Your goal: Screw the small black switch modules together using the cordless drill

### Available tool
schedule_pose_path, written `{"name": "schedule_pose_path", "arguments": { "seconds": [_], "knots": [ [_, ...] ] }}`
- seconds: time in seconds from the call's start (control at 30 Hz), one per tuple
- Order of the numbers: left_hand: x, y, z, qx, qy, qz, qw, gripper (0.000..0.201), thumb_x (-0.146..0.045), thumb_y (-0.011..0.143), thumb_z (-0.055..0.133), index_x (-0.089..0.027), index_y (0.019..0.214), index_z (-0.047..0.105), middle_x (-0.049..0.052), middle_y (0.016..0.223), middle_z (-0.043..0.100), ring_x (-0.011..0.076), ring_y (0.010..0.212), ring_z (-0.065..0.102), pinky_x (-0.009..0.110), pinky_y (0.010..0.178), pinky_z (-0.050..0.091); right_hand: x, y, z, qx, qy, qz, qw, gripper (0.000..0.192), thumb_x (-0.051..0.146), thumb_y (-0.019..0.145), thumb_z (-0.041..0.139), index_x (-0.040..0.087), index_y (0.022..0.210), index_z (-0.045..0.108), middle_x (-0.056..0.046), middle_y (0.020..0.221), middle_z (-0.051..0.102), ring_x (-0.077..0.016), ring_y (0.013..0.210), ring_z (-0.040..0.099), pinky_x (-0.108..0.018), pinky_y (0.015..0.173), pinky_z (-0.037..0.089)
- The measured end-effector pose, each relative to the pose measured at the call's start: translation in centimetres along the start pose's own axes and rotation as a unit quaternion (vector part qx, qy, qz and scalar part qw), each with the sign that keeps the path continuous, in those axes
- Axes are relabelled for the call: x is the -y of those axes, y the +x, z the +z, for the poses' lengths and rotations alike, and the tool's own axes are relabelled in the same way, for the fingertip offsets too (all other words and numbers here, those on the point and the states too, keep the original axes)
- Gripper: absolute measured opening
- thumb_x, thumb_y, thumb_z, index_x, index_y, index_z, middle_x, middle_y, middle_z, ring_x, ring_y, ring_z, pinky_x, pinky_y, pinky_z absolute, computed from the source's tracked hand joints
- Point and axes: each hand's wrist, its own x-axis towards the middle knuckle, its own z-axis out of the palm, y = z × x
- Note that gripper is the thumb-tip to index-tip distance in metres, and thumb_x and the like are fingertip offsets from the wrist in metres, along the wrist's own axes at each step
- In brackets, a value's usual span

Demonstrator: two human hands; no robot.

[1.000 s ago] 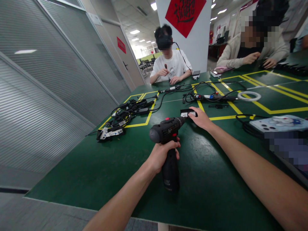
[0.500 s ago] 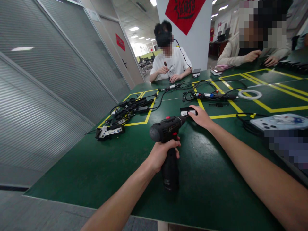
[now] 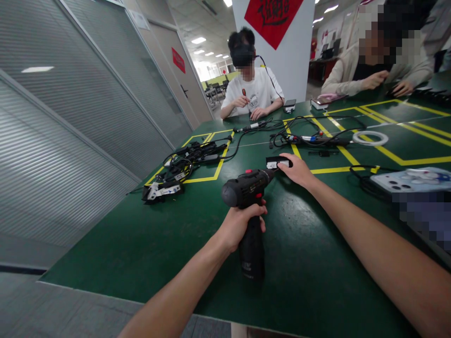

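Note:
My left hand (image 3: 241,224) is wrapped round the handle of a black cordless drill (image 3: 246,188) with red buttons. The drill's chuck points away from me to the right, toward a small black box-like part with a white label (image 3: 272,164). My right hand (image 3: 294,168) grips this part at its right end, fingers over the top and thumb at the near side. Whether the drill's tip touches the part is hard to make out, as the chuck and my thumb overlap there.
A black cable bundle (image 3: 197,157) and a black-and-white part (image 3: 162,191) lie left on the green table (image 3: 158,253). Beyond are a pen-like tool (image 3: 310,140), a white ring (image 3: 369,138) and yellow tape. A phone (image 3: 412,178) lies right. Two people (image 3: 252,89) sit opposite.
The whole view has shifted slightly, so everything appears a little further right. My hands, the drill and the small part keep the same arrangement.

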Motion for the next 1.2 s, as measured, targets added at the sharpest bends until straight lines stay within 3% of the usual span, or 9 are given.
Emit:
{"name": "schedule_pose_path", "arguments": {
  "seconds": [0.33,1.2],
  "knots": [
    [0.46,0.16,-0.18,0.002,-0.013,-0.005,1.0,0.025,-0.025,0.073,0.065,-0.013,0.094,0.059,0.002,0.071,0.059,0.011,0.05,0.057,0.024,0.052,0.042,-0.29,0.32,-0.75,0.038,0.016,0.01,0.999,0.048,0.039,0.085,0.058,0.02,0.129,0.063,-0.01,0.123,0.065,-0.0255,0.108,0.061,-0.039,0.096,0.046],
    [0.3,0.1,-0.16,0.002,-0.005,-0.007,1.0,0.023,-0.024,0.072,0.063,-0.014,0.092,0.059,0.001,0.063,0.059,0.0116,0.049,0.056,0.024,0.051,0.042,-0.03,0.16,-0.81,0.028,0.007,0.01,1.0,0.045,0.039,0.086,0.057,0.022,0.127,0.063,-0.009,0.122,0.065,-0.0246,0.107,0.062,-0.038,0.096,0.046]
  ]
}}
